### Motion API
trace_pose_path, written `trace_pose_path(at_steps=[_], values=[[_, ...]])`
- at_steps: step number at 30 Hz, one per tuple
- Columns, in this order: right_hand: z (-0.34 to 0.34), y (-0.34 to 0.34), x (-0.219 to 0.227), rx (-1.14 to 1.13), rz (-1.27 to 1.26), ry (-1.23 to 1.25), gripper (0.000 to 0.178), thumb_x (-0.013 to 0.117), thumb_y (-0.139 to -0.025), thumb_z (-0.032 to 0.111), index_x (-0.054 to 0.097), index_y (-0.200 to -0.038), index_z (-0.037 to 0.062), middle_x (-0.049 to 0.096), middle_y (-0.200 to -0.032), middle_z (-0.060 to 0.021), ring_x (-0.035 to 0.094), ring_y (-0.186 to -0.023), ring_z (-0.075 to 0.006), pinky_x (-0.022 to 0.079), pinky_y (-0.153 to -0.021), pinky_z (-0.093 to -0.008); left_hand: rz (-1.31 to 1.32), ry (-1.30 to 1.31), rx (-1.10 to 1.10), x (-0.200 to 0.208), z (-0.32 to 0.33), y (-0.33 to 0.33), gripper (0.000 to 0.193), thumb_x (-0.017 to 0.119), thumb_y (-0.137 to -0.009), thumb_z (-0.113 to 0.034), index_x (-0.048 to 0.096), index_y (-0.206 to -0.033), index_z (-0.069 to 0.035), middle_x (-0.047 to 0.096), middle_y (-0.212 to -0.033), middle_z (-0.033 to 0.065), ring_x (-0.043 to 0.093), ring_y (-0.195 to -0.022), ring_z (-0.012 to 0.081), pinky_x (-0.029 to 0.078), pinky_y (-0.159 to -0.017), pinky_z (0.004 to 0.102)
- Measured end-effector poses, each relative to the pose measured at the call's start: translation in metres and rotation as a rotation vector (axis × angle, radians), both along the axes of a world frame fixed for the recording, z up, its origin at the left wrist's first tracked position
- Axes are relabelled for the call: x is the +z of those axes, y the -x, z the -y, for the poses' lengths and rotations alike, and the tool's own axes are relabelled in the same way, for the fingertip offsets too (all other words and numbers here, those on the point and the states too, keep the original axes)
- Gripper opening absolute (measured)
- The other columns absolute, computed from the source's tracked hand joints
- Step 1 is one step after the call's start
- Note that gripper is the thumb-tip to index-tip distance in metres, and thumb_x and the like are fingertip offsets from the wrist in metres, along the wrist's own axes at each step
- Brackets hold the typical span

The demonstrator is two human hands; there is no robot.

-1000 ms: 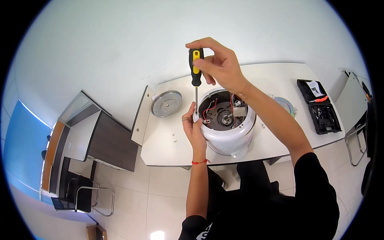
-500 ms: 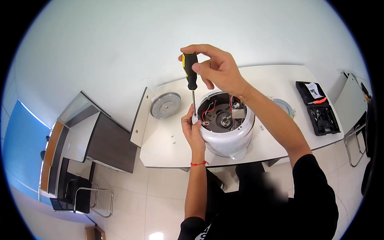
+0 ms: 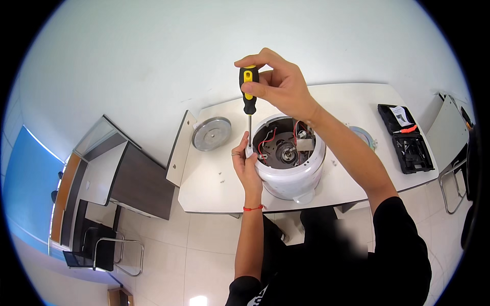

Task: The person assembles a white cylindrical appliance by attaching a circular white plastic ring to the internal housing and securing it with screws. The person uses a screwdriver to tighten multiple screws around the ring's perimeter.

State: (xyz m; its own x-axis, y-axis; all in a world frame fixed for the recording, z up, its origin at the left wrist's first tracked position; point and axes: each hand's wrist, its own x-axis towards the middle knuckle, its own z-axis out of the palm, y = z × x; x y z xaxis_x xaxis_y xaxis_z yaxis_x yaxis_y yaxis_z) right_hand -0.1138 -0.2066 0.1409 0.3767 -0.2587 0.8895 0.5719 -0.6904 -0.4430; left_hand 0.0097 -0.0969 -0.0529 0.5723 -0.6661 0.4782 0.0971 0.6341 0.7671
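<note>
A white rice cooker body (image 3: 290, 182) stands lidless on the table, its inside showing red wires, metal parts and a round spring-like centre. My right hand (image 3: 283, 84) grips the black and yellow handle of a screwdriver (image 3: 249, 104), held upright over the cooker's left rim. Its shaft runs down to a small white bracket (image 3: 249, 152) at that rim. My left hand (image 3: 245, 166), with a red cord at the wrist, is closed around the bracket, fingers on the outer side and thumb in front. The screwdriver's tip is hidden at the bracket.
On the white table (image 3: 204, 188) lie a round metal lid (image 3: 211, 134) at left, small screws (image 3: 221, 177), and a clear disc (image 3: 363, 136) behind my right forearm. An open black tool case (image 3: 406, 140) sits at the right. A chair (image 3: 104, 250) and a cabinet (image 3: 143, 176) stand at left.
The screwdriver handle has turned, bringing its yellow panel to the front, and stands straighter, shifted slightly right. My right hand's fingers have shifted on it. The left hand stays put.
</note>
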Motion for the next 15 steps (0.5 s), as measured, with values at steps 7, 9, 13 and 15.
trace_pose_path(at_steps=[7,9,13,15], values=[[-0.014,0.014,0.010,0.185,-0.115,-0.225,0.034,0.067,-0.097,0.004,0.072,-0.130,0.0086,0.063,-0.110,-0.0009,0.056,-0.060,-0.0031,0.044,-0.048,-0.0188,-0.009,-0.016,0.007,0.001,-0.004,-0.002,0.042,0.048,-0.089,0.009,0.052,-0.130,0.002,0.049,-0.158,0.0263,0.043,-0.151,0.0305,0.028,-0.127,0.0426],[-0.013,0.013,0.010,0.100,-0.107,-0.140,0.035,0.064,-0.098,0.001,0.071,-0.131,0.0075,0.067,-0.115,-0.0029,0.056,-0.059,-0.0034,0.045,-0.048,-0.0194,-0.003,-0.005,0.003,0.002,-0.003,-0.001,0.042,0.048,-0.089,0.008,0.052,-0.130,0.002,0.049,-0.159,0.0262,0.043,-0.151,0.0306,0.028,-0.127,0.0427],[0.000,0.005,0.006,-0.024,-0.001,0.092,0.037,0.061,-0.098,-0.001,0.071,-0.132,0.0066,0.070,-0.115,-0.0045,0.057,-0.058,-0.0037,0.045,-0.046,-0.0197,0.003,-0.001,-0.003,0.000,-0.001,-0.002,0.043,0.048,-0.088,0.008,0.052,-0.131,0.003,0.048,-0.159,0.0262,0.042,-0.151,0.0309,0.028,-0.127,0.0430],[-0.004,0.010,0.009,0.132,-0.040,-0.059,0.036,0.065,-0.097,0.000,0.071,-0.132,0.0069,0.067,-0.111,-0.0025,0.058,-0.060,-0.0037,0.044,-0.048,-0.0191,0.006,-0.002,0.001,-0.001,-0.002,-0.002,0.043,0.048,-0.088,0.008,0.052,-0.131,0.003,0.049,-0.159,0.0263,0.042,-0.151,0.0311,0.028,-0.127,0.0430]])
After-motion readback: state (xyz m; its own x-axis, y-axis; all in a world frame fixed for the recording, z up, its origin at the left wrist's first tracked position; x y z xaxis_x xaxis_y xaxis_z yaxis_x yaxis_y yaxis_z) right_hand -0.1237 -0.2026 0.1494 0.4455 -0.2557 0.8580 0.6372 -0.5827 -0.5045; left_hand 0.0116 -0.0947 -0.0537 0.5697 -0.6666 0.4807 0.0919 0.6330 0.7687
